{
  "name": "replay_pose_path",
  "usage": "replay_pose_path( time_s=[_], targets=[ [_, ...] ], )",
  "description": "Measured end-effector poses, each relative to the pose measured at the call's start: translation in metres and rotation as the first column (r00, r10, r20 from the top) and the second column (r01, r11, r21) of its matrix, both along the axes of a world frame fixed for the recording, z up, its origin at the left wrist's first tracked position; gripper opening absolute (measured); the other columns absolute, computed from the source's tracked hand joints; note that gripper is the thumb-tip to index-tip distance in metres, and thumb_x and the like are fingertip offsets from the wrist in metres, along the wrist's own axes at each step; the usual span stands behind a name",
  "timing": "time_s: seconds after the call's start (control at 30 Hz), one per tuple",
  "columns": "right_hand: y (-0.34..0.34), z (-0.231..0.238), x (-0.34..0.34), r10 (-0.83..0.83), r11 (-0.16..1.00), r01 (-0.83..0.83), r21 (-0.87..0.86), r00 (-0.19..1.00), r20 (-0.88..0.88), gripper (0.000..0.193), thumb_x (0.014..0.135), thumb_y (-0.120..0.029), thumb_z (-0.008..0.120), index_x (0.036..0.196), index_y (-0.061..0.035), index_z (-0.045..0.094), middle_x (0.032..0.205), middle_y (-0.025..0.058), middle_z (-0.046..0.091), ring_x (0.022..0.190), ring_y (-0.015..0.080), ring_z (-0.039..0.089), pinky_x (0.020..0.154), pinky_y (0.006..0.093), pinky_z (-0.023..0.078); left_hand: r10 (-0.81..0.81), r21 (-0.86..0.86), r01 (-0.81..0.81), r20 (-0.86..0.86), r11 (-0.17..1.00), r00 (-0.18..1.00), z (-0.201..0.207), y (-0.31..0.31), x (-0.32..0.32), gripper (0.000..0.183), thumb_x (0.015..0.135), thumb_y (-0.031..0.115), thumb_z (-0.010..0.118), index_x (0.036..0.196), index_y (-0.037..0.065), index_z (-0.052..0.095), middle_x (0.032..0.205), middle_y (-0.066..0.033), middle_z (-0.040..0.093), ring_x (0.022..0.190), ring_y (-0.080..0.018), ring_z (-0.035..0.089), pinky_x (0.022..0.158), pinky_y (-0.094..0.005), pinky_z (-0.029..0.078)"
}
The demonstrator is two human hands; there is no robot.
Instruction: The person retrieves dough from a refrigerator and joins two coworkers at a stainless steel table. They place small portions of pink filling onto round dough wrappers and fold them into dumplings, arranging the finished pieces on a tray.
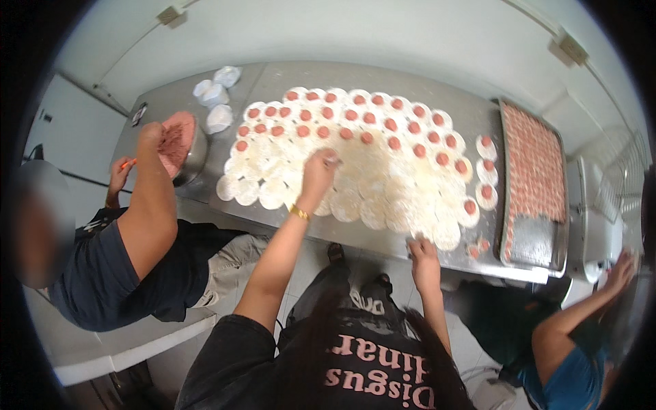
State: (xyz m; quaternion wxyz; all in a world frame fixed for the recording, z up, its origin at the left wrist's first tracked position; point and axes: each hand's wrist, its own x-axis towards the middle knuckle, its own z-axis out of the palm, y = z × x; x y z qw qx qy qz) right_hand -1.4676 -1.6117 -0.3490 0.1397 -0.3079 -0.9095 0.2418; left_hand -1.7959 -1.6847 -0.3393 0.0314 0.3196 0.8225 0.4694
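Many thin round dough wrappers (345, 205) lie overlapping in rows across the metal table, pale with flour. Small balls of pink filling (346, 133) sit on the wrappers of the far rows, while most nearer rows are bare. Over the left-middle of the sheet reaches my left hand (318, 176), a gold bracelet on its wrist. Its fingers are pinched together just above the wrappers; what they hold, if anything, is too small to make out. At the table's front edge, beside the nearest wrappers, my right hand (424, 257) rests with its fingers loosely apart.
A tray (503, 184) of formed pink-filled pieces stands right, near several separate topped wrappers (486, 169). At left, a co-worker's hand (152, 137) is in a metal bowl (199, 154) of pink filling (179, 143). White bundles (219, 119) lie behind. Another person's hand (620, 272) is far right.
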Motion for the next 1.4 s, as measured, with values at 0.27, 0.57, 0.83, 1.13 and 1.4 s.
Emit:
replay_pose_path(
  time_s=[0.27, 0.57, 0.83, 1.13, 1.4],
  targets=[
    [-0.006, 0.004, -0.012, -0.025, 1.0, 0.024, 0.008, 0.995, 0.097, 0.038, 0.077, 0.003, 0.052, 0.111, -0.0099, 0.063, 0.111, 0.0168, 0.057, 0.093, 0.0338, 0.055, 0.081, 0.0403, 0.047, 0.236, -0.247, -0.284, -0.205, 0.927, 0.95, -0.008, -0.003, -0.273, 0.019, 0.081, 0.017, 0.06, 0.084, 0.0, 0.067, 0.078, -0.0192, 0.066, 0.079, -0.0339, 0.065, 0.069, -0.0419, 0.05],
    [0.02, 0.034, -0.006, -0.465, 0.884, 0.453, -0.112, 0.878, -0.113, 0.021, 0.067, 0.009, 0.06, 0.085, -0.0006, 0.056, 0.091, 0.0151, 0.06, 0.089, 0.0303, 0.059, 0.076, 0.0322, 0.047, -0.049, -0.494, 0.054, 0.023, 0.868, 0.999, -0.071, 0.05, -0.366, 0.015, 0.072, 0.014, 0.068, 0.079, 0.001, 0.069, 0.072, -0.0132, 0.067, 0.064, -0.0207, 0.064, 0.058, -0.0374, 0.049],
    [0.165, 0.034, 0.033, -0.649, 0.753, 0.646, 0.127, 0.761, -0.026, 0.031, 0.066, -0.001, 0.063, 0.096, -0.0074, 0.066, 0.078, 0.0095, 0.061, 0.079, 0.0287, 0.06, 0.073, 0.0376, 0.046, -0.118, -0.147, 0.264, 0.622, 0.953, 0.774, -0.073, 0.053, -0.412, 0.022, 0.075, 0.016, 0.061, 0.092, 0.001, 0.063, 0.087, -0.0073, 0.063, 0.077, -0.0141, 0.059, 0.07, -0.027, 0.047],
    [0.195, 0.0, 0.045, -0.725, 0.688, 0.671, 0.277, 0.628, 0.282, 0.036, 0.073, -0.024, 0.067, 0.105, -0.0075, 0.065, 0.086, 0.0164, 0.065, 0.085, 0.0332, 0.063, 0.075, 0.0413, 0.05, -0.59, 0.619, 0.036, 0.727, 0.784, 0.353, 0.002, 0.02, -0.304, 0.035, 0.089, 0.016, 0.051, 0.117, -0.003, 0.048, 0.121, -0.0119, 0.053, 0.116, -0.0227, 0.048, 0.105, -0.0337, 0.033],
    [0.083, 0.032, -0.037, -0.538, 0.552, 0.058, -0.832, 0.788, -0.301, 0.037, 0.082, -0.01, 0.063, 0.117, -0.0024, 0.059, 0.106, 0.0083, 0.064, 0.086, 0.0127, 0.06, 0.074, 0.0294, 0.048, -0.766, 0.768, 0.034, 0.64, 0.639, -0.064, 0.016, 0.01, -0.024, 0.03, 0.093, 0.016, 0.036, 0.112, 0.001, 0.053, 0.108, -0.0072, 0.06, 0.103, -0.0174, 0.056, 0.091, -0.032, 0.044]
  ],
)
